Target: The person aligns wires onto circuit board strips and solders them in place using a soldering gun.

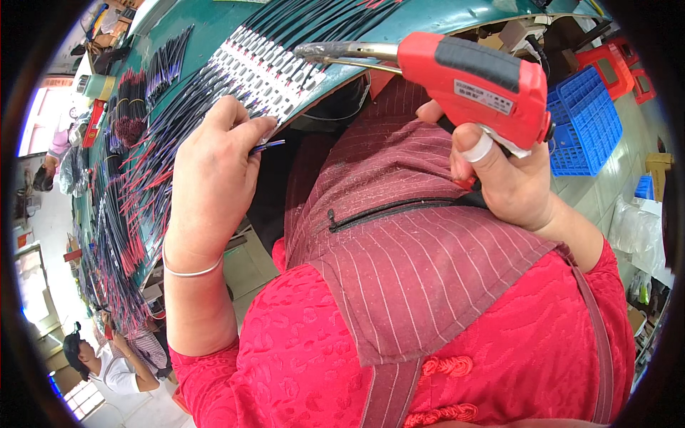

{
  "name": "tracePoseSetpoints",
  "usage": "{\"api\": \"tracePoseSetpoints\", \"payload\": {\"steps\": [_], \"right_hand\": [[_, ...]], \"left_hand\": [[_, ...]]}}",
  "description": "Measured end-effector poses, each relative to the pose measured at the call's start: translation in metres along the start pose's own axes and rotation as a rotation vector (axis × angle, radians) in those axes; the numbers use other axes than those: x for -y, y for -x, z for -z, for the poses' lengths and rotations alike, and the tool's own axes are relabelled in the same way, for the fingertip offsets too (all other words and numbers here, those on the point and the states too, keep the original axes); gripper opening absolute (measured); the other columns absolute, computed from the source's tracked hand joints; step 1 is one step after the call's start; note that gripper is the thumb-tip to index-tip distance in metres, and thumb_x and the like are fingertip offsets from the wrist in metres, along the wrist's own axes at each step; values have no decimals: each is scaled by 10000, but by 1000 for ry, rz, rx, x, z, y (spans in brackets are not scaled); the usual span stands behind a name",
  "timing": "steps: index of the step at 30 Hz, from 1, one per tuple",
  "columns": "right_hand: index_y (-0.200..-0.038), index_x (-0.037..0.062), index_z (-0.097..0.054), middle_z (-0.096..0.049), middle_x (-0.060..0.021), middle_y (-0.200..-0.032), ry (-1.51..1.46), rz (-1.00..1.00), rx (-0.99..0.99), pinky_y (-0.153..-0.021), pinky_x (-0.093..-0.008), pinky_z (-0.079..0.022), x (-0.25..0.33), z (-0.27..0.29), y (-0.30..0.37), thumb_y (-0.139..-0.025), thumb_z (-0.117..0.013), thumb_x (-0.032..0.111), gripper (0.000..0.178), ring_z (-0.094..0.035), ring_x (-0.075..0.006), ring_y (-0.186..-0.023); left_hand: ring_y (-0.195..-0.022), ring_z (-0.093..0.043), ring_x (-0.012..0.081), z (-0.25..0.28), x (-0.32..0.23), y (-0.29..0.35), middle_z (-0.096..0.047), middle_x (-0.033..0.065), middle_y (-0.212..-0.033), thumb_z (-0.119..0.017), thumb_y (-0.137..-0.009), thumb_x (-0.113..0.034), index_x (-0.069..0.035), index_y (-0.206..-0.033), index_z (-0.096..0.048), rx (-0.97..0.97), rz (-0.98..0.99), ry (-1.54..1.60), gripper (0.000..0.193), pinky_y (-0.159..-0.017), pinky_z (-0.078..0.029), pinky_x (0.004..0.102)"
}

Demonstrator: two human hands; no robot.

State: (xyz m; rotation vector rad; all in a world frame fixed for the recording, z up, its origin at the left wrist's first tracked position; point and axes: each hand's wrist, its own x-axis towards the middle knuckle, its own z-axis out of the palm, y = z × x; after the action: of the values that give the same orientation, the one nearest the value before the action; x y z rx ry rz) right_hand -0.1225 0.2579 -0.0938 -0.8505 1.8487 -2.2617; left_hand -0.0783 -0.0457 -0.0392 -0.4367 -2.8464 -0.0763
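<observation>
My right hand [510, 175] is wrapped round the handle of a red and black soldering gun [464, 78]. Its long metal nozzle points left, with the tip over rows of small white and grey parts [264, 68] at the table's edge. Dark wires run out from both sides of these rows. At the near end of the rows, my left hand [217, 164] pinches a thin wire [270, 145], whose bluish end sticks out past my fingers. A white band circles my right thumb.
The green table [378, 32] curves along the top and left. Bundles of dark wires with red and blue ends [132, 107] lie on it. A blue plastic crate [585, 121] and red stools [614, 68] stand at right. Another person [118, 364] sits at lower left.
</observation>
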Motion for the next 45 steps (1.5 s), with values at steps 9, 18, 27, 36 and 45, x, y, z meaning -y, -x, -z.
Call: {"api": "tracePoseSetpoints", "payload": {"steps": [9, 18, 27, 36, 45], "right_hand": [[-1294, 5, -640, -737, -99, -1141, -19, 7, -13, -920, -298, -544, -3, 0, 0, -981, -702, 64, 324, -682, -150, -1054], [-1286, 7, -645, -734, -95, -1144, -12, 23, 0, -916, -290, -534, -5, 1, 0, -984, -697, 64, 311, -672, -146, -1066], [-1228, 27, -673, -736, -61, -1099, -29, -55, -39, -618, -207, -484, -2, -5, -1, -988, -706, 118, 259, -592, -43, -729], [-1206, 28, -676, -734, -69, -1101, 26, -69, -70, -540, -197, -463, -2, -12, -4, -995, -700, 155, 247, -569, -31, -653], [-1257, -1, -615, -698, -142, -1186, 75, -86, -34, -584, -243, -494, -1, -15, -7, -1033, -636, 198, 300, -555, -60, -657]], "left_hand": [[-837, -655, 320, 0, -1, 1, -617, 111, -938, -695, -767, 76, -61, -1068, -735, -12, -6, -12, 333, -742, -520, 417], [-820, -646, 306, 0, 0, 5, -619, 100, -905, -698, -769, 45, -65, -1035, -742, -63, -35, -28, 291, -724, -522, 419], [-779, -627, 343, 18, 8, 29, -604, 131, -885, -663, -816, 60, -56, -1089, -705, -30, 101, -19, 299, -704, -502, 416], [-729, -576, 349, 43, 23, 57, -573, 164, -852, -631, -927, 13, 16, -1006, -648, 0, 182, -6, 80, -677, -467, 388], [-740, -595, 305, 53, 36, 67, -583, 122, -855, -660, -884, 30, -13, -971, -652, -308, 316, -212, 98, -673, -477, 370]]}}
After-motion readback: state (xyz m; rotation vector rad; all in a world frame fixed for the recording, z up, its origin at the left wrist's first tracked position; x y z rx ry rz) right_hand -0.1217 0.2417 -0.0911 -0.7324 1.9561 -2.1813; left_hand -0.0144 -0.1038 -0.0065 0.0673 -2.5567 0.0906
